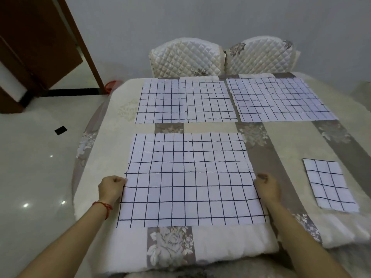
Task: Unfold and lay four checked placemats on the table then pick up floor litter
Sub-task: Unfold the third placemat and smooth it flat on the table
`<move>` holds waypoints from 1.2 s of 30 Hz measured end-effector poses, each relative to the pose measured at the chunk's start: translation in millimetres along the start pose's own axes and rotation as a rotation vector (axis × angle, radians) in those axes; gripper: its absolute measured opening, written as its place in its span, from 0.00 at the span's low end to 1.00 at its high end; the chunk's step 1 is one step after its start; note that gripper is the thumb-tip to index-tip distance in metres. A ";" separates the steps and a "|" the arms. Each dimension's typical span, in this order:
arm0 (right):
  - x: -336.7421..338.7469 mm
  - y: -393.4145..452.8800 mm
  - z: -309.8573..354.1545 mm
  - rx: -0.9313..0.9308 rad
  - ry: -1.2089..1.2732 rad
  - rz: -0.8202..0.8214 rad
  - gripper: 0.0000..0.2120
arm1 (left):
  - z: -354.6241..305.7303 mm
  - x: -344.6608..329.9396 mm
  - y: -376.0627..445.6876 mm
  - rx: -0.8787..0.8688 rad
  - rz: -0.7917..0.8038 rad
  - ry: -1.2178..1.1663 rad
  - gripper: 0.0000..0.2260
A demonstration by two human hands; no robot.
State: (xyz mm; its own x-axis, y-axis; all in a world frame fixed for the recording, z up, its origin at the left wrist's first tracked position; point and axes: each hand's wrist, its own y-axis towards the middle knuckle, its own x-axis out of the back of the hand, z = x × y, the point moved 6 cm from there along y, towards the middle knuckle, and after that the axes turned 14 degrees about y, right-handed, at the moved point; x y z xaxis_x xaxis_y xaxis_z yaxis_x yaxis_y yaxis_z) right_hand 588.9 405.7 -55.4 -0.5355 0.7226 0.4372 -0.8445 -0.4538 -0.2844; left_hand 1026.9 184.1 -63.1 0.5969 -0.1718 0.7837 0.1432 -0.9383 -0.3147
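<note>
Three white placemats with dark check lines lie spread flat on the table: one at the far left (185,101), one at the far right (279,99), and a near one (188,181) in front of me. My left hand (111,188) pinches the near mat's left edge. At its right edge my right hand (267,187) pinches the cloth too. A fourth placemat (330,185) lies folded small on the table to the right. A small black piece of litter (60,130) lies on the white floor at the left.
The table (112,125) wears a padded cream and grey floral cover. Two quilted chair backs (186,57) stand at its far side against the wall. A brown door (40,41) is open at the far left, with something red (111,85) on the floor near it.
</note>
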 end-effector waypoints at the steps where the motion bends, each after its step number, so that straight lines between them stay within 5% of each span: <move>1: -1.3 0.0 -1.6 0.017 -0.039 0.012 0.13 | 0.3 1.5 -0.7 -0.003 -0.011 0.009 0.07; 12: -6.6 -8.9 -6.4 0.137 -0.256 -0.038 0.13 | 9.8 4.2 -10.6 -0.083 -0.072 0.158 0.06; 16: -17.0 -16.7 16.1 0.295 -0.372 -0.124 0.13 | -11.4 1.2 -23.1 -0.193 -0.288 0.359 0.12; 20: -95.2 -48.6 46.7 0.567 -0.353 0.185 0.28 | -75.5 -57.6 -58.3 -0.630 -0.250 0.456 0.11; 23: -161.6 -71.2 46.7 0.733 -0.546 0.408 0.24 | -114.6 -117.4 -82.6 -0.822 -0.051 0.534 0.23; 27: -181.9 -64.5 22.7 0.710 -0.663 0.432 0.31 | -107.8 -154.1 -76.7 -0.762 0.045 0.660 0.39; 36: -180.1 -60.1 23.1 0.623 -0.631 0.435 0.34 | -89.9 -145.5 -60.8 -0.720 -0.108 0.733 0.31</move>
State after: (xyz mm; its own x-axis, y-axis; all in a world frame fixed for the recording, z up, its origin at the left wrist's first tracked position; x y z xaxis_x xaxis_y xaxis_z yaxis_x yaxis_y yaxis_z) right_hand 735.9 290.7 -97.3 -0.5529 0.0994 0.8273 -0.3290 -0.9382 -0.1071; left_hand 860.4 239.2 -109.8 -0.0535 0.0095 0.9985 -0.4835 -0.8752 -0.0176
